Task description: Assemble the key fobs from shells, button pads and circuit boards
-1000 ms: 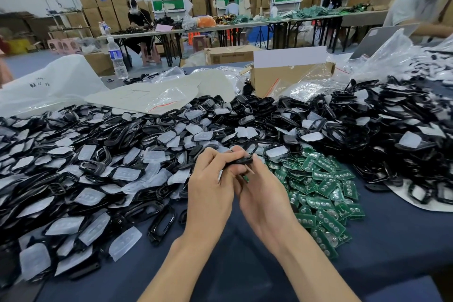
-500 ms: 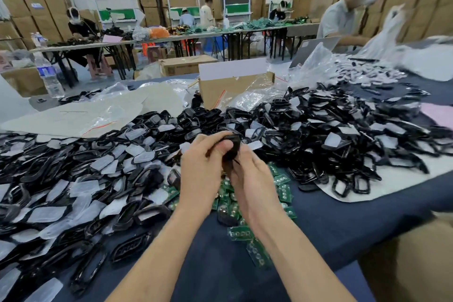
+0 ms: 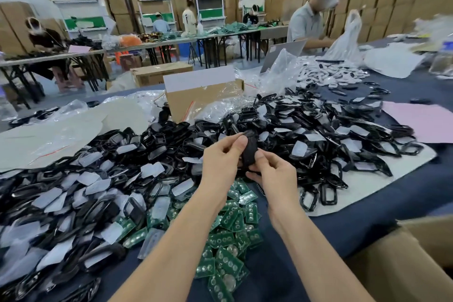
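Only the person's two arms and hands show. Both forearms are bare along all their visible length, from the near edge up to the wrists. The left forearm is long and slim, broad at the near edge and narrowing toward the wrist. The right forearm, to its right, has the same taper. The left hand shows its smooth back, with the knuckles as low ridges. The right hand also shows its back. The fingers are slender, with short, plain nails, and the left thumb's nail is trimmed close.
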`<state>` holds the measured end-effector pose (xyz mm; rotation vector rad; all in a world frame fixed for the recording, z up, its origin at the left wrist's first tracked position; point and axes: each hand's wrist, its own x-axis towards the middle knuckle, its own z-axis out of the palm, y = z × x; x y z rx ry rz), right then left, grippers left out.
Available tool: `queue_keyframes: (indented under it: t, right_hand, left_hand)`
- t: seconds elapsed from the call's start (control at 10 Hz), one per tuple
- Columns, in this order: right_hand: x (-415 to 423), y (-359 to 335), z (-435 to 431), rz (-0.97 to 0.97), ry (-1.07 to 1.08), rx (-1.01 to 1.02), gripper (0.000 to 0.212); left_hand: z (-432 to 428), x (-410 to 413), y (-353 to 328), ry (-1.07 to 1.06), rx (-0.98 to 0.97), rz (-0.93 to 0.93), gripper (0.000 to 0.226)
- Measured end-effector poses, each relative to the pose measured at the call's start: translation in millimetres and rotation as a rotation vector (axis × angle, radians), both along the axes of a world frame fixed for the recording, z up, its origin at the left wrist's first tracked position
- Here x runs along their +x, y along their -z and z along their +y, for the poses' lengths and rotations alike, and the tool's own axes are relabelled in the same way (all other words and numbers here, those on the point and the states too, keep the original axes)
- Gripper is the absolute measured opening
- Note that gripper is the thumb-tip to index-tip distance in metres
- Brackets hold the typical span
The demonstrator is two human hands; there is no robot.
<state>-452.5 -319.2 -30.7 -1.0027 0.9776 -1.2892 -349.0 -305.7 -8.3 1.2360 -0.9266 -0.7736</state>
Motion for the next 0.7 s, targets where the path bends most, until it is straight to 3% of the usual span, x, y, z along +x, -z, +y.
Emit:
queue_keyframes:
  t: [0.3, 0.5, 0.7]
  right_hand:
    - [-9.5, -8.7, -43.0, 0.015, 0.034, 0.077, 0.018]
    - [-16.0, -17.6, -29.5, 0.061, -0.015, -0.028, 0.022]
    - [-56.0, -25.3, 14.9, -0.393, 0.246, -0.026, 0.030]
  left_hand:
    - [-42.2, -21.3, -14.6, 0.008, 0.120, 0.069, 0.012]
    - [-37.5, -17.2, -24.8, 0.049, 0.149, 0.079, 0.023]
    - [-28.2, -97.6, -52.6, 0.355, 0.127, -0.029, 0.014]
